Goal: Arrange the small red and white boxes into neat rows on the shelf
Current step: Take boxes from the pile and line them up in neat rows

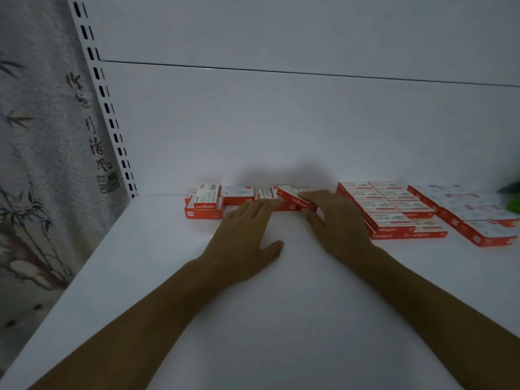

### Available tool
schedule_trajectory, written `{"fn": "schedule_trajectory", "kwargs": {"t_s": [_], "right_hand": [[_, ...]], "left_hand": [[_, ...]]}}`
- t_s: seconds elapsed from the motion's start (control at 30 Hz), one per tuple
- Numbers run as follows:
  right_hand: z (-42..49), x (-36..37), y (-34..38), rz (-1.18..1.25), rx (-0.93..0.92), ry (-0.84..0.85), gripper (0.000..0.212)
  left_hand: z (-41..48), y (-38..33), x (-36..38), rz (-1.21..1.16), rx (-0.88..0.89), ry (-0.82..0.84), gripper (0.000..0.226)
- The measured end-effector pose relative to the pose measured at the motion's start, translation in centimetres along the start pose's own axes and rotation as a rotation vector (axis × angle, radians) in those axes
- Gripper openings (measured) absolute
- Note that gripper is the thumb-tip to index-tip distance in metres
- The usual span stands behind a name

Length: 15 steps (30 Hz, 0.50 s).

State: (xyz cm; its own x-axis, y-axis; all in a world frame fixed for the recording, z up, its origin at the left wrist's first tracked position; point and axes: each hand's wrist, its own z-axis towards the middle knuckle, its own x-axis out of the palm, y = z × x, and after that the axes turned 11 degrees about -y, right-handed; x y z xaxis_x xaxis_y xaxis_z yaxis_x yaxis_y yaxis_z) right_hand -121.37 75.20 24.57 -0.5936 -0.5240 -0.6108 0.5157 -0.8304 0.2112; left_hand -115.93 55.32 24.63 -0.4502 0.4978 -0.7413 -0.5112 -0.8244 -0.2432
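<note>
Flat white metal shelf point(140, 263). Right hand point(337, 223) is pinching a tilted red and white cardboard box point(291, 196) between fingers and thumb, at the back of the shelf near the middle, over a loose cluster of small red and white boxes point(206, 202). Left hand point(247, 229) is lying flat, fingers straight, tips touching the cluster's front. Neat rows of matching boxes point(394, 209) are sitting just right of the hands. A green object point(510, 198) is showing at the far right edge, too blurred to identify.
</note>
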Motion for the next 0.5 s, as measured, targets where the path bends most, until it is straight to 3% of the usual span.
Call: {"fn": "schedule_trajectory", "kwargs": {"t_s": [0.1,0.2,0.5], "right_hand": [[0.5,-0.7,1.2,0.266,0.191,-0.084,0.023],[0.6,-1.6,2.1,0.533,0.307,-0.021,0.022],[0.0,-1.9,2.6,0.591,0.268,0.139,0.024]], "left_hand": [[-0.1,0.2,0.1,0.020,-0.046,-0.045,0.074],[0.1,0.6,0.2,0.014,-0.117,-0.090,0.078],[0.2,0.5,0.4,-0.036,-0.149,-0.112,0.078]]}}
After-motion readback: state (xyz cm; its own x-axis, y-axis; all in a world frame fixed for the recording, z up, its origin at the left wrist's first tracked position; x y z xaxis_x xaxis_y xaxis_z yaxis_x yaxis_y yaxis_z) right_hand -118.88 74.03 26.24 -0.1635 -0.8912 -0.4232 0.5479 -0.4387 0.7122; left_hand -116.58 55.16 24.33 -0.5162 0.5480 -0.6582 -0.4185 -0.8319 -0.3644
